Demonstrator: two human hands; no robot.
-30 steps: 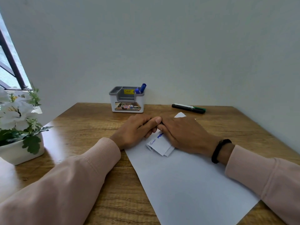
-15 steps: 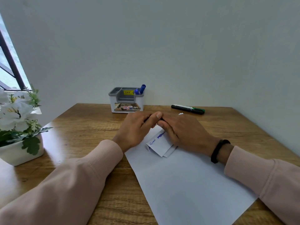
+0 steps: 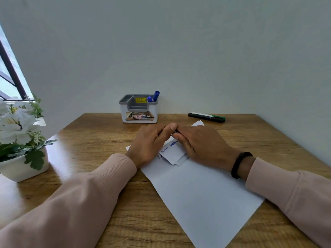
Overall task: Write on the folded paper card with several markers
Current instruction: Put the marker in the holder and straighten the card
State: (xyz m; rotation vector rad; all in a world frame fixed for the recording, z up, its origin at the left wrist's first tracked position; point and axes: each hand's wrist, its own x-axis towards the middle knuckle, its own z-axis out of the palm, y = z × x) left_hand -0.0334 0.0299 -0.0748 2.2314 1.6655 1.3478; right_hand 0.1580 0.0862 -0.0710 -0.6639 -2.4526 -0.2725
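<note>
The folded white paper card [image 3: 172, 152], with blue writing on its top flap, lies on a large white sheet [image 3: 206, 194]. My left hand [image 3: 150, 144] and my right hand [image 3: 202, 144] meet fingertip to fingertip just above the card. Both pinch a small dark marker [image 3: 176, 131], of which only a sliver shows between the fingers. My right hand covers the card's right part. A black marker with a green cap [image 3: 206, 117] lies at the back right of the table. A blue marker [image 3: 155, 96] stands in the desk organiser [image 3: 138, 111].
A white pot [image 3: 21, 169] of white flowers stands at the left edge of the wooden table [image 3: 93, 140]. The wall runs close behind the organiser and along the right side. A window frame is at the far left.
Both hands have stayed joined over the card and shifted slightly toward the back of the table. The card and sheet have not moved.
</note>
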